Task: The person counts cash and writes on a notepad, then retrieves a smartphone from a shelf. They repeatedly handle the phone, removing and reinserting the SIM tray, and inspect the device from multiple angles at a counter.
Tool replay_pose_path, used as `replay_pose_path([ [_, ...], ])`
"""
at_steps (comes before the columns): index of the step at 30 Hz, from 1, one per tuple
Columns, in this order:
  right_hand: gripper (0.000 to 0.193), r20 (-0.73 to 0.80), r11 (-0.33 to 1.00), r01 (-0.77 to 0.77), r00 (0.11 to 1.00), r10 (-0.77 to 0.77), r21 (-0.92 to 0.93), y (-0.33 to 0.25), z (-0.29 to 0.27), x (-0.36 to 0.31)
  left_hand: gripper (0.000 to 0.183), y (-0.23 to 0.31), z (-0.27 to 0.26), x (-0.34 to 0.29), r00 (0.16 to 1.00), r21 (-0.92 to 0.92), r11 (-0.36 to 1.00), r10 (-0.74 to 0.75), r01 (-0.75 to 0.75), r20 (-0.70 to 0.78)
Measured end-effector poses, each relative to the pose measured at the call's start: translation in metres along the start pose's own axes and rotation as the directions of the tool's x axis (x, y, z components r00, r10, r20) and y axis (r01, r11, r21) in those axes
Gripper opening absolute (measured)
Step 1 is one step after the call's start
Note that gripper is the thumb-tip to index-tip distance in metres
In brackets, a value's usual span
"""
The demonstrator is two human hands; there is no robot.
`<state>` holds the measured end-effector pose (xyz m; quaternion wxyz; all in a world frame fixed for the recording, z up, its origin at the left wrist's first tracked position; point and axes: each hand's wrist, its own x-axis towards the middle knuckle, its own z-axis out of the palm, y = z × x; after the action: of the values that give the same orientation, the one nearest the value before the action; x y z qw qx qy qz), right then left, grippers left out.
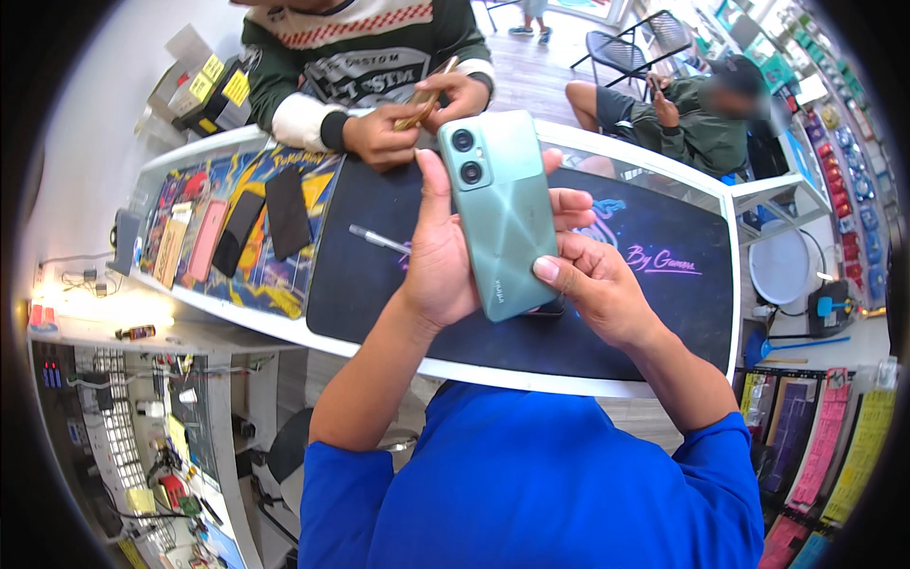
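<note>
White-edged counter [227, 318] with black printed mat [692, 318] stands in shop room. Pale green phone [509, 213], camera side up, is held above mat. Left hand [441, 266] cradles phone from below, thumb at left edge. Right hand [607, 289] grips lower right edge, thumb on phone back. Silver pen-like tool [379, 238] lies on mat, just beside left hand. Across counter, hands of other person [379, 136] hold gold-coloured object [424, 106].
</note>
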<state>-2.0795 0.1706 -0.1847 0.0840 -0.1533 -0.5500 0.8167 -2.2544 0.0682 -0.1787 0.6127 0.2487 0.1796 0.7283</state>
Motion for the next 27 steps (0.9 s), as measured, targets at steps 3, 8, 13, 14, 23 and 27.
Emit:
replay_pose_path([
  [3, 0.037, -0.067, 0.999, 0.011, 0.998, -0.013, -0.032, -0.012, -0.021, -0.006, 0.113, -0.014, 0.002, 0.034, 0.994, -0.143, 0.988, -0.052, 0.065, 0.096],
  [8, 0.033, -0.228, 0.406, -0.079, 0.915, -0.333, -0.91, -0.027, -0.068, -0.015, 0.081, -0.052, -0.017, 0.07, 0.991, -0.134, 0.985, -0.121, 0.113, -0.057],
  [13, 0.026, -0.311, 0.793, 0.33, 0.789, -0.53, -0.513, -0.002, -0.099, -0.034, 0.045, -0.073, -0.013, 0.075, 0.962, 0.004, 0.991, -0.127, 0.132, -0.243],
  [14, 0.028, -0.318, 0.814, 0.378, 0.782, -0.536, -0.442, 0.001, -0.096, -0.034, 0.038, -0.073, -0.009, 0.073, 0.958, 0.0, 0.987, -0.155, 0.16, -0.242],
  [23, 0.028, -0.363, 0.901, 0.415, 0.826, -0.431, -0.126, 0.013, -0.084, -0.038, 0.036, -0.079, -0.009, 0.062, 0.945, 0.061, 0.981, -0.159, 0.183, -0.287],
  [27, 0.024, -0.36, 0.85, 0.413, 0.777, -0.516, -0.326, 0.015, -0.083, -0.038, 0.039, -0.081, -0.01, 0.064, 0.933, 0.044, 0.977, -0.186, 0.209, -0.308],
])
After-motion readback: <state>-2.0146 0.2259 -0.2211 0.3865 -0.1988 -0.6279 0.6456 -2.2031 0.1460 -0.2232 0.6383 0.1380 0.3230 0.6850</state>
